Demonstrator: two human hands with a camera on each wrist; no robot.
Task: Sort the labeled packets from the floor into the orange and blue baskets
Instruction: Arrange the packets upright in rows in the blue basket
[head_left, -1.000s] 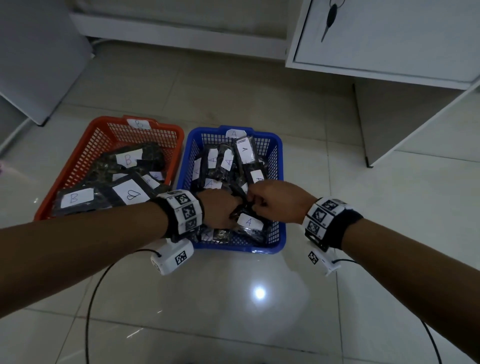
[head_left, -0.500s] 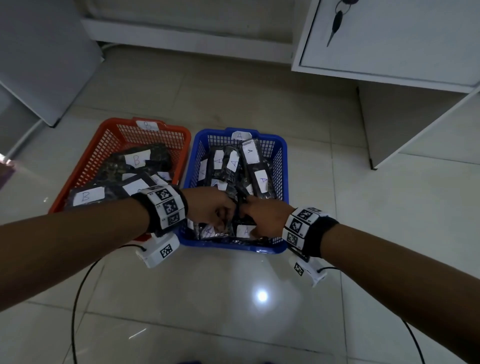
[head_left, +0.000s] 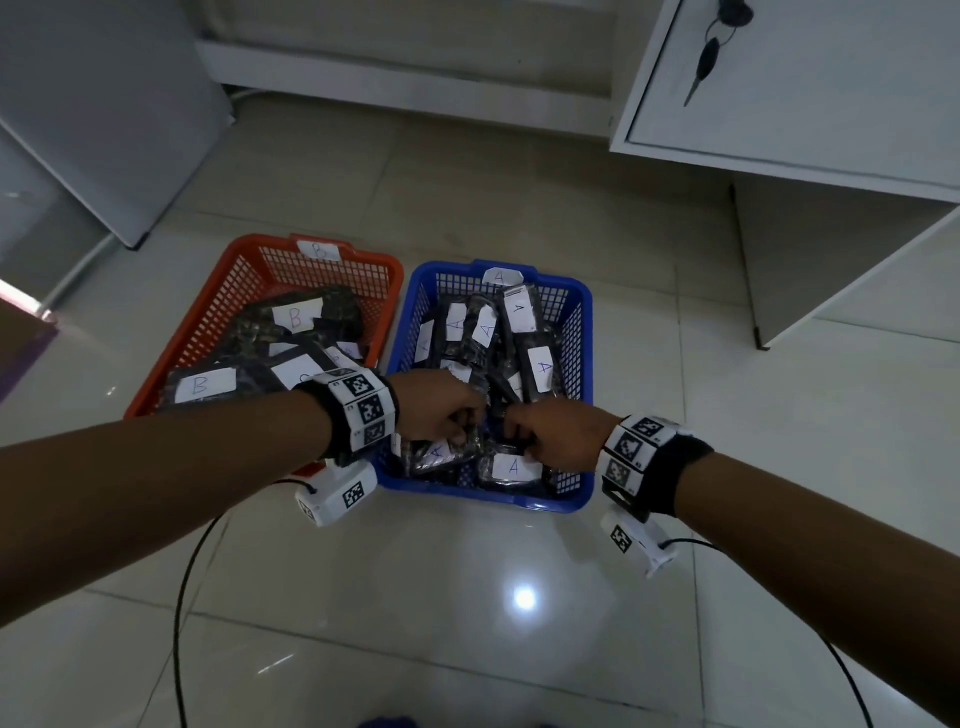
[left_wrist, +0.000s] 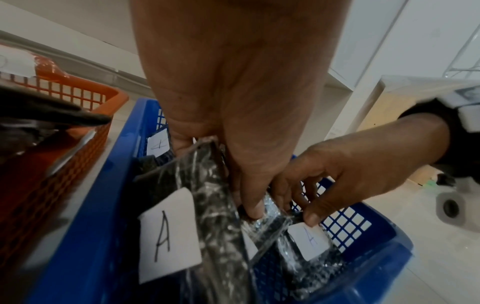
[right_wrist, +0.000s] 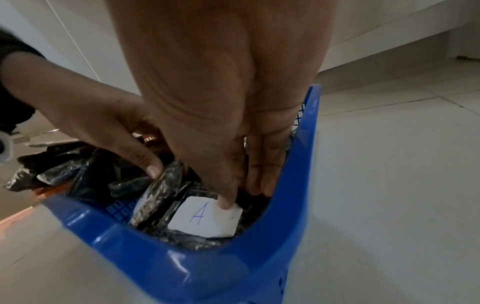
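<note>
Packets (head_left: 540, 366) labelled A fill the blue basket (head_left: 571, 501), and both hands work at its near end. The left hand (head_left: 441, 410) has its fingers curled around an upright dark packet (left_wrist: 215, 205), thumb pressed on its clear wrapper in the left wrist view. The right hand (head_left: 556, 436) pinches the same wrapper's edge from the other side, its thumb tip (right_wrist: 224, 203) resting on the white A label (right_wrist: 205, 218) of a flat packet by the basket's near wall. Packets labelled B (head_left: 200, 385) lie in the orange basket (head_left: 244, 249), which sits touching the blue basket's left side. No loose packet shows on the tiled floor (head_left: 467, 597) in front of the blue basket, so sorting looks almost finished and this seems a tidying step. One risk: the glossy film is slick, and a pull from both hands at once could tear it or peel a paper label off, leaving a packet unmarked. Another: pressing down into the crowded near end could tip a neighbouring packet over the low rim. Compared with a second ago, both hands have drawn back from the basket's middle toward its near wall, and the head view now sits farther back, showing more of the white cabinet (head_left: 805, 78) beyond the baskets.
</note>
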